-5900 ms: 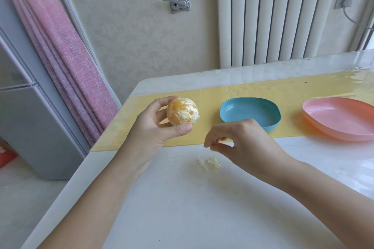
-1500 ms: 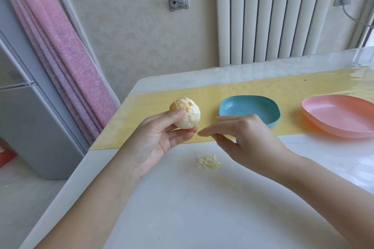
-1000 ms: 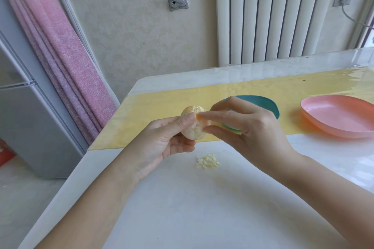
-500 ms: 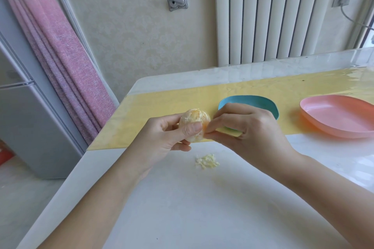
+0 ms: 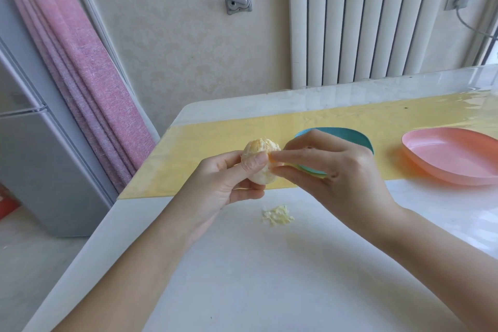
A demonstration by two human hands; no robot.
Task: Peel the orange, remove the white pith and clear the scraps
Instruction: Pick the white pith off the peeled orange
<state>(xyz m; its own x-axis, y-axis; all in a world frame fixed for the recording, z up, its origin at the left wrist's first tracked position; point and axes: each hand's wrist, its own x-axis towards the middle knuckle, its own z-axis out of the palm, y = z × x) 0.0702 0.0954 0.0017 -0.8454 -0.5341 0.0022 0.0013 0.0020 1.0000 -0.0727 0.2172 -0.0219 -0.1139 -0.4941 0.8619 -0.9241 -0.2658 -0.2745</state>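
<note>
Pink curtain (image 5: 89,83), white radiator (image 5: 358,19), beige wall (image 5: 175,48).

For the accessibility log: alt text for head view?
Left hand holds a peeled orange over a white table; right hand pinches at its pith. Scraps lie below, with a blue dish and a pink dish behind.

A home: beyond the fingers (image 5: 296,155) a white ribbed metal radiator (image 5: 363,21), left of them a pink fabric curtain (image 5: 89,83) and a grey fridge (image 5: 35,164)
</note>
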